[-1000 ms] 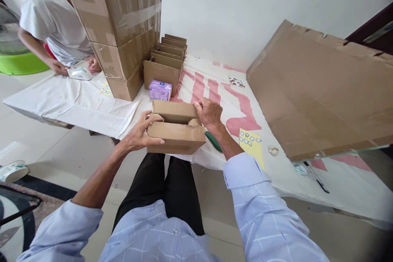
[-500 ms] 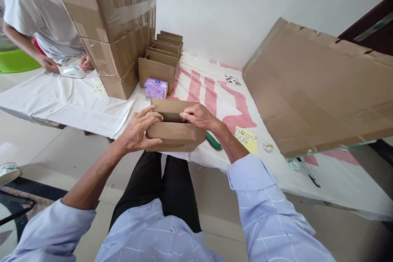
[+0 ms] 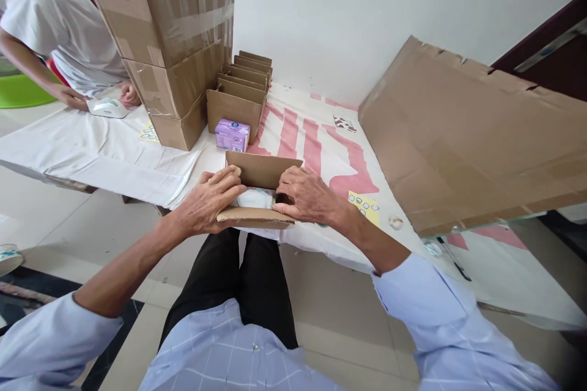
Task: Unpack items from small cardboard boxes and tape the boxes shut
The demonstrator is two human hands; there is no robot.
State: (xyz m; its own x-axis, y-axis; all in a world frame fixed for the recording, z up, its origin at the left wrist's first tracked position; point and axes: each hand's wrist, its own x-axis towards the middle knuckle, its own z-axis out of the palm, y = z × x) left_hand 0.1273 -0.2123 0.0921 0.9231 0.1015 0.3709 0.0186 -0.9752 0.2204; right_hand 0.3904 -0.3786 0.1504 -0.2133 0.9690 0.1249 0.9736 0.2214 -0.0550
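Mid-frame, the small cardboard box (image 3: 263,172) has tipped open to show a white packet (image 3: 253,198), the left hand (image 3: 208,201) and right hand (image 3: 305,195) now curled over its sides, gripping it.

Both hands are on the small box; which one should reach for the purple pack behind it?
Left, probably. The purple pack lies beyond the left half of the small box, straight ahead of the left hand; the right hand would have to cross the upright rear flap.

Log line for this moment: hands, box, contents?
left hand: grips small box, left side | right hand: on its right side | box: table edge, top open, white pack inside | behind: purple pack
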